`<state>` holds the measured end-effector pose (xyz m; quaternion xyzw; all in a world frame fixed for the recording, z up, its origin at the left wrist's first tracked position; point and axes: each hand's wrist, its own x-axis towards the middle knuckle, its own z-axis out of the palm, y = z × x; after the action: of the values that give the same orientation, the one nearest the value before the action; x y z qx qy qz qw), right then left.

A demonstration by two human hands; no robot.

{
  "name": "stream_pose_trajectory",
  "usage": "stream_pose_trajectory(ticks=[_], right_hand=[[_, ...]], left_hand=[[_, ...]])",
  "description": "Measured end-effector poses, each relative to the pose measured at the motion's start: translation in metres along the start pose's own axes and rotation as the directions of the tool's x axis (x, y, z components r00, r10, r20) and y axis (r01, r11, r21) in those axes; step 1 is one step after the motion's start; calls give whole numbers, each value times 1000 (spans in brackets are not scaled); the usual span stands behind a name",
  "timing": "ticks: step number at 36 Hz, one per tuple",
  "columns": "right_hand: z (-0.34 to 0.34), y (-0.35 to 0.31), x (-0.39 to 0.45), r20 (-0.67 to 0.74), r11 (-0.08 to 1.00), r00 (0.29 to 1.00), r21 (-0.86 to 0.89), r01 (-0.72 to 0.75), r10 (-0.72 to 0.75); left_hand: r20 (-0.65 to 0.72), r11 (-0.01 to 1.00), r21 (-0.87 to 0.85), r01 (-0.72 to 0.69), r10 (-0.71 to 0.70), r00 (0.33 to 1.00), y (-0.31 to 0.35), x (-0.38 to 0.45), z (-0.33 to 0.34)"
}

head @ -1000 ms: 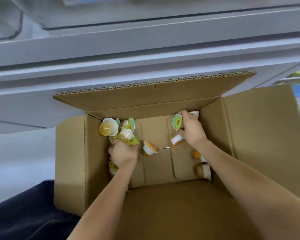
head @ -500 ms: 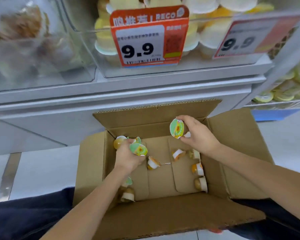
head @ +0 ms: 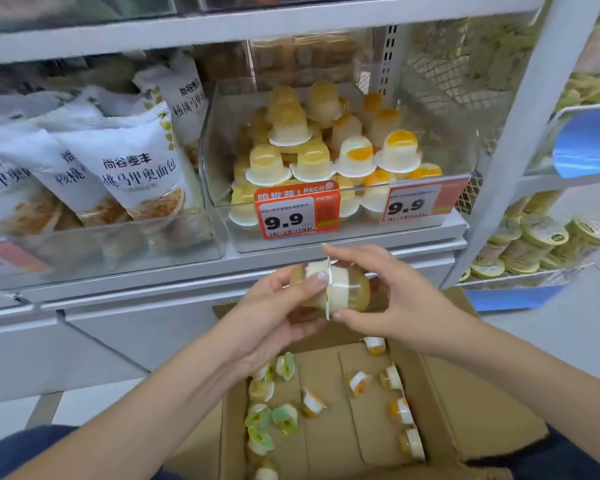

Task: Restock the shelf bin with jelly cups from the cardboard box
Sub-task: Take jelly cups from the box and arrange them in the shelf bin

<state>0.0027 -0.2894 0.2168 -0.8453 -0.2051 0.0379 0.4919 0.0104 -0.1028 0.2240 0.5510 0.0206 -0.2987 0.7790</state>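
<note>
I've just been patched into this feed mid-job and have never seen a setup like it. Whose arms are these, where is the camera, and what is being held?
There is no machine here: a person works with bare hands, and the single camera sits on their head, looking forward and down. The left hand and right hand hold two jelly cups pressed lid to lid in front of the shelf. Below them is the open cardboard box, with loose jelly cups scattered on its bottom. Above is the clear shelf bin, already piled with cups, with orange price tags reading 9.9 on its front. Bagged bread fills the bin to its left.
</note>
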Motion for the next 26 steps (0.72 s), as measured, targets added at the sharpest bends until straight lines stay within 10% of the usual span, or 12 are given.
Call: stream_pose_trajectory(ticks=[26], right_hand=[[2, 3, 14, -34, 996, 997, 48, -71, 72]], left_hand=[[73, 975, -168, 145, -134, 988, 11, 11, 1]])
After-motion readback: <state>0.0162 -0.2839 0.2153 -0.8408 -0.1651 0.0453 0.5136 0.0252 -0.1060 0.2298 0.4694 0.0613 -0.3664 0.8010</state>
